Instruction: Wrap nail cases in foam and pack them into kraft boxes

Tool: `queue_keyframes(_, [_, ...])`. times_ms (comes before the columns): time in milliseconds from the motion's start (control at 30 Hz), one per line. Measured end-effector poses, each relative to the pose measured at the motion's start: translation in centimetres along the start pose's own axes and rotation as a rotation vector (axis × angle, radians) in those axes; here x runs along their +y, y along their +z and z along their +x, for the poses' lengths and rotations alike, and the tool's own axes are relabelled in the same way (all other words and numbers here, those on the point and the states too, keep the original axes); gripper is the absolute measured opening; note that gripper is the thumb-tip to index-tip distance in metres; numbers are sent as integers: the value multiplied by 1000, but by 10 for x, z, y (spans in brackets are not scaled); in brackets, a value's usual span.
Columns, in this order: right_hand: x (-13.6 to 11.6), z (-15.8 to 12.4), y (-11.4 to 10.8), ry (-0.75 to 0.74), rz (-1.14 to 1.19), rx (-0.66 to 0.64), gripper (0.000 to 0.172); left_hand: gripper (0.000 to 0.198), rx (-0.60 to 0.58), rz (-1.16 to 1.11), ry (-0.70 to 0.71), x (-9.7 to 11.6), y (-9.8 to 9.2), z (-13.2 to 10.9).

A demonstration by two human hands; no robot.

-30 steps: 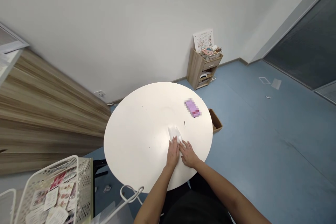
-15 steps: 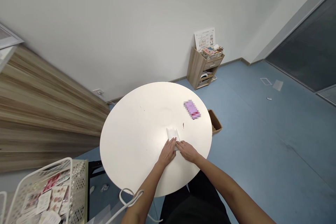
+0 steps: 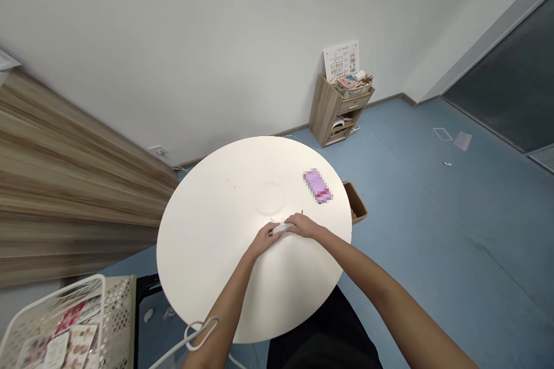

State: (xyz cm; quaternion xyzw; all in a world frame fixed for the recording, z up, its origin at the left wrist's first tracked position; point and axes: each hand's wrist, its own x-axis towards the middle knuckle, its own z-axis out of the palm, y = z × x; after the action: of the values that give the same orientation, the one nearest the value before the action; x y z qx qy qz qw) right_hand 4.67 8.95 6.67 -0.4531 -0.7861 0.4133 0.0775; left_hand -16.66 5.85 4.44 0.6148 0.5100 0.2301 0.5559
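Note:
A small white folded sheet (image 3: 282, 228), soft like tissue or cloth, is held between my two hands near the middle of the round white table (image 3: 208, 230). My left hand (image 3: 263, 240) grips its left end, thumb and fingers closed round it. On the other end, my right hand (image 3: 302, 225) pinches with bent fingers. Exactly what the sheet is made of I cannot make out. To the right, beyond my right hand, lies a blurred-out purple, phone-shaped thing (image 3: 317, 184).
A white perforated basket (image 3: 119, 300) with packets and cards stands at the lower left, beside a white cable (image 3: 173, 349). Against the wall is a small wooden cabinet (image 3: 324, 112). A brown bin (image 3: 355, 202) sits on the floor just past the table's right edge.
The white sheet lay flat under my fingers; now it is gathered up and held at both ends. My hands have moved slightly apart and farther from me. The view has shifted a little.

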Motion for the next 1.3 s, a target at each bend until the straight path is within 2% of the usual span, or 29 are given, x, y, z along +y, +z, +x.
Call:
queue_keyframes(100, [6,25,-5,47,105,-1,18,47,59,-56,-65,-9,-5,10])
queue_keyframes(167, [10,36,-1,87,136,37,17,44,159,40,-42,-16,-6,15])
queue_keyframes(300, [9,35,23,139,107,265,25,31,380,351,61,-29,2,23])
queue_keyframes(400, [2,14,51,48,-62,437,31,29,449,475,60,-33,12,22])
queue_keyframes(533, [2,-16,84,-220,-265,393,42,30,527,521,52,-28,24,15])
queue_keyframes(600, [8,-19,90,-240,-307,403,43,30,605,520,47,-22,29,10])
queue_keyframes(700, [15,-7,84,-231,-327,409,40,27,715,498,70,-14,40,-3])
queue_keyframes(867, [17,19,58,-231,-385,333,33,30,695,499,83,-8,59,-35])
queue_keyframes(967, [15,21,49,-247,-442,310,28,33,779,465,21,-7,61,-57])
queue_keyframes(1067, [8,19,47,-282,-465,357,27,29,941,426,-50,-5,53,-89])
queue_keyframes(1133, [-5,21,51,-355,-423,385,31,27,1074,410,-109,-2,47,-118])
queue_keyframes(1200, [-27,25,60,-464,-359,361,32,26,1218,394,-186,2,43,-155])
queue_keyframes(1300, [-80,33,83,-649,-253,258,33,26,1435,365,-300,10,50,-223])
